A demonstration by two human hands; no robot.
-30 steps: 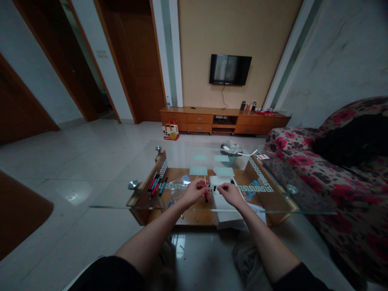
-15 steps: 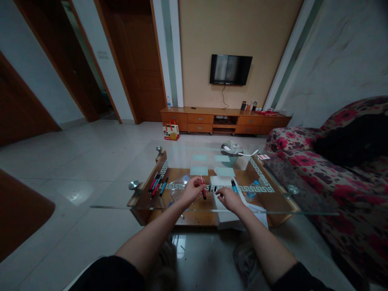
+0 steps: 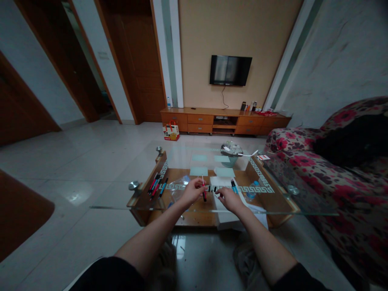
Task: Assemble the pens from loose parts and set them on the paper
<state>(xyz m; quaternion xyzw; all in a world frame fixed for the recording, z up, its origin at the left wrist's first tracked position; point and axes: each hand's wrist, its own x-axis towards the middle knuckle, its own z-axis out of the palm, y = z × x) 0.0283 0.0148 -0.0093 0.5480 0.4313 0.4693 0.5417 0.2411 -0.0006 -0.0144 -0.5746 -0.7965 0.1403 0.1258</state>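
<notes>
My left hand point(image 3: 193, 190) is closed around a slim red pen point(image 3: 204, 194), held nearly upright with its dark end down and a pale thin tip on top. Just right of the pen, small black pieces point(image 3: 209, 188) stand on the glass tabletop. My right hand point(image 3: 229, 199) is by these pieces, its fingers curled and its fingertips low at the glass; what they pinch, if anything, is too small to make out. Beyond that hand lie blue pens point(image 3: 234, 186). Several red, blue and black pens point(image 3: 155, 185) lie in a group at the left.
The glass table point(image 3: 115, 202) has a wooden shelf below, with a clear plastic bag point(image 3: 178, 186), a white box point(image 3: 226, 218) and a blue-capped bottle point(image 3: 253, 190). A lined waste basket point(image 3: 229, 161) stands past the far edge. A floral sofa point(image 3: 303, 161) is at the right.
The red pen in my left hand has become a little more upright. My right hand stays almost where it was, beside the small black pieces.
</notes>
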